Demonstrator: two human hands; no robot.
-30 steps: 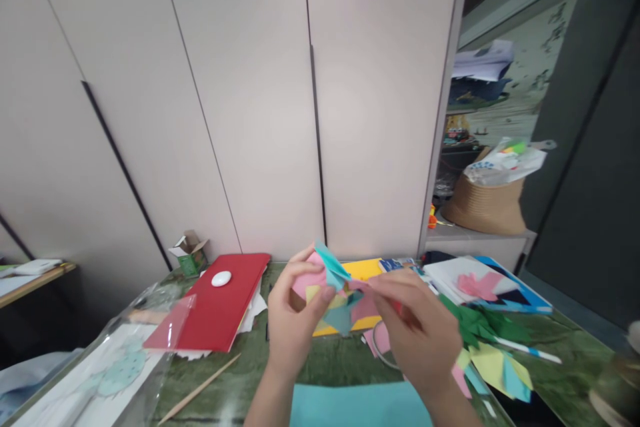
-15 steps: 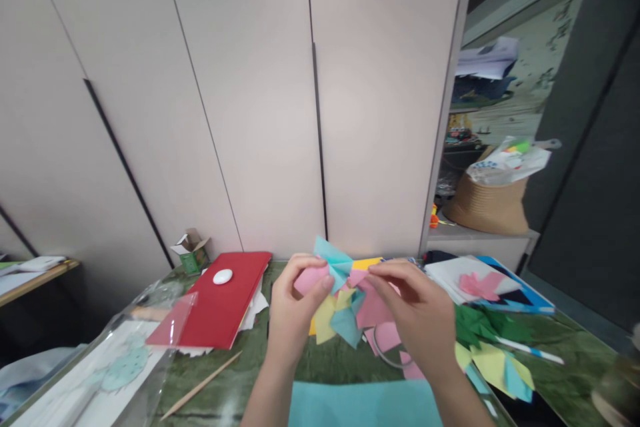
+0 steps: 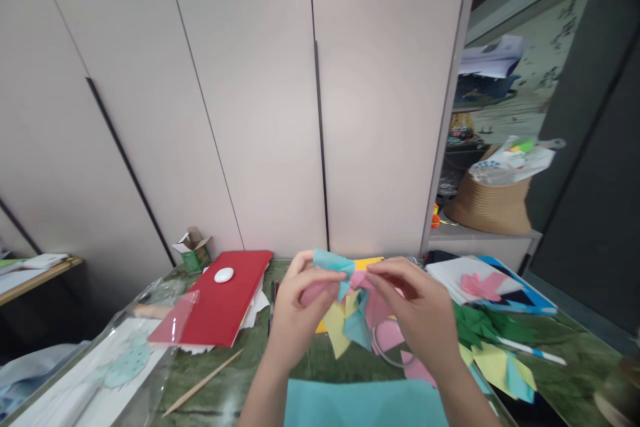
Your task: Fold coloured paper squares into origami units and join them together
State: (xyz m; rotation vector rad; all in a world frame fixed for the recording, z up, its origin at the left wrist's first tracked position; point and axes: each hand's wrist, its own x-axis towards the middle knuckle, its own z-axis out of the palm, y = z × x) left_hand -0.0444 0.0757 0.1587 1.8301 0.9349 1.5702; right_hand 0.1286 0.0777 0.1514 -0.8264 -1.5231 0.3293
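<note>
Near the middle of the head view, my left hand [image 3: 305, 303] pinches a light blue piece of paper [image 3: 330, 260] between thumb and fingers. My right hand [image 3: 417, 300] is closed on a pink piece [image 3: 359, 279] that touches the blue one. Yellow and blue pieces [image 3: 357, 327] hang from the joined papers between my hands. Behind and below them lie more pink pieces [image 3: 390, 333], a round ring [image 3: 376, 341] and a yellow sheet [image 3: 369, 263]. A large light blue sheet [image 3: 365, 403] lies nearest to me, between my forearms.
Left on the green table [image 3: 215, 407] are a red folder [image 3: 215, 307] with a white oval object [image 3: 224, 275], a wooden stick [image 3: 203, 383], a plastic sleeve [image 3: 165, 347] and a small box [image 3: 194, 253]. Right are green paper [image 3: 487, 323], a white pen [image 3: 533, 351] and yellow cut-outs [image 3: 495, 363].
My left fingers have shifted over the light blue piece, whose raised point is now folded lower. The yellow and blue pieces hang differently. My right hand has barely moved.
</note>
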